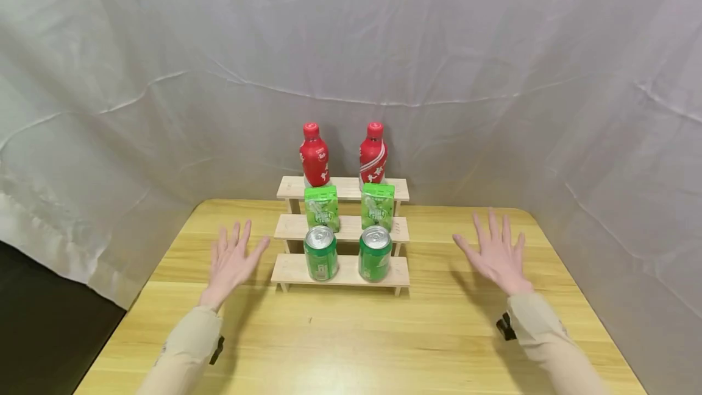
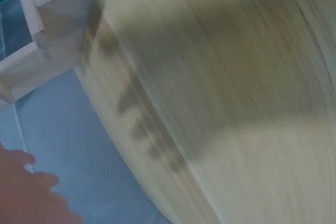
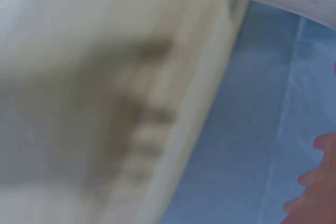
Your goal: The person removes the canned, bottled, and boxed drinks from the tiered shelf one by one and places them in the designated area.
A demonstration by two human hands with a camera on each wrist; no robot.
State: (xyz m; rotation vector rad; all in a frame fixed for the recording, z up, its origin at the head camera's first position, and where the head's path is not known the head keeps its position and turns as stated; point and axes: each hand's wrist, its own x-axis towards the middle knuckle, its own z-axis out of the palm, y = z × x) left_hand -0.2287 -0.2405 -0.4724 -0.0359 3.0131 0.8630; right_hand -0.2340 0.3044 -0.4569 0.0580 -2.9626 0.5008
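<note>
In the head view a three-step wooden rack stands on the table. Two red bottles, a left one and a right one, are on its top step. The middle step bears two green drink cartons, one left and one right. On the bottom step are two green cans, a left one and a right one. My left hand, fingers spread, hovers left of the rack holding nothing. To its right, my right hand is likewise spread and holds nothing.
The wooden table has light plank grain. A pale cloth hangs behind and along both sides. At the lower left is a dark area beyond the table edge. Shadows of the hands fall on the tabletop.
</note>
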